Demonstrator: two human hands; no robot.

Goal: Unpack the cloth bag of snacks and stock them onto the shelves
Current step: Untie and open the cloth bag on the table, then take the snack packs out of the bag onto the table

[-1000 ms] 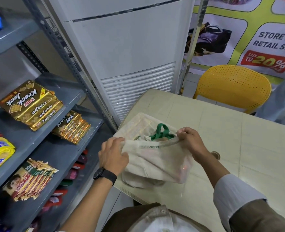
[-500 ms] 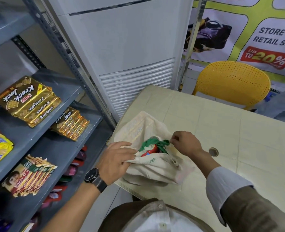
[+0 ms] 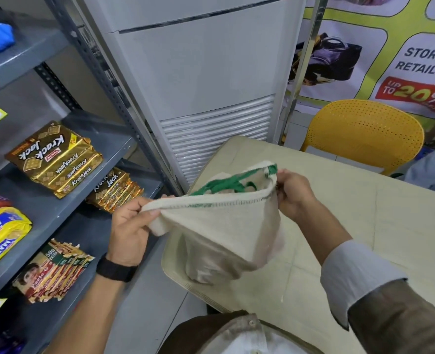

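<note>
A cream cloth bag [image 3: 221,233] with green handles [image 3: 226,183] hangs over the near left corner of the beige table [image 3: 364,226]. My left hand [image 3: 129,226] grips the left end of its rim and my right hand [image 3: 291,192] grips the right end, pulling the mouth wide. Its contents are hidden by the cloth. Grey metal shelves [image 3: 45,208] stand at the left, holding gold Krack Jack packs [image 3: 58,159], more Krack Jack packs [image 3: 116,190] one level lower, yellow Marie packs [image 3: 1,233] and Parle-G packs [image 3: 55,272].
A tall white air-conditioner unit [image 3: 198,80] stands behind the table. A yellow plastic chair [image 3: 364,134] sits at the table's far side, in front of a store banner [image 3: 402,60]. A person's sleeve [image 3: 431,169] shows at the right edge.
Both hands have lifted the bag's rim up off the table and stretched it apart. The red item seen in the mouth half a second ago is out of sight.
</note>
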